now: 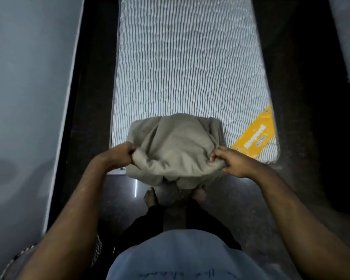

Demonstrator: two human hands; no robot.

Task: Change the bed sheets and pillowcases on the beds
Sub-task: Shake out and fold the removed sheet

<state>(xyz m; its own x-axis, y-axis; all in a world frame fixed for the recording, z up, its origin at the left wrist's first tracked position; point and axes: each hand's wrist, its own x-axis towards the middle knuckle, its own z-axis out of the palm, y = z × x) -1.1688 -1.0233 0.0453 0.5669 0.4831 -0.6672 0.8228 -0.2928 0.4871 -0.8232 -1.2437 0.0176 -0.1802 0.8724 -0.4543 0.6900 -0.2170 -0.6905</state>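
A bare striped, quilted mattress runs away from me down the middle of the view, with a yellow label on its near right corner. A bunched beige sheet lies over the mattress's near end and hangs past the edge toward my feet. My left hand grips the sheet's left edge with curled fingers. My right hand pinches and holds its right edge. The two hands are about a sheet-bundle's width apart, level with the foot of the mattress.
A grey wall or panel stands close on the left, with a dark gap beside the mattress. More dark floor lies to the right. My bare feet stand on dark glossy floor at the mattress's end. A patterned cloth shows at lower left.
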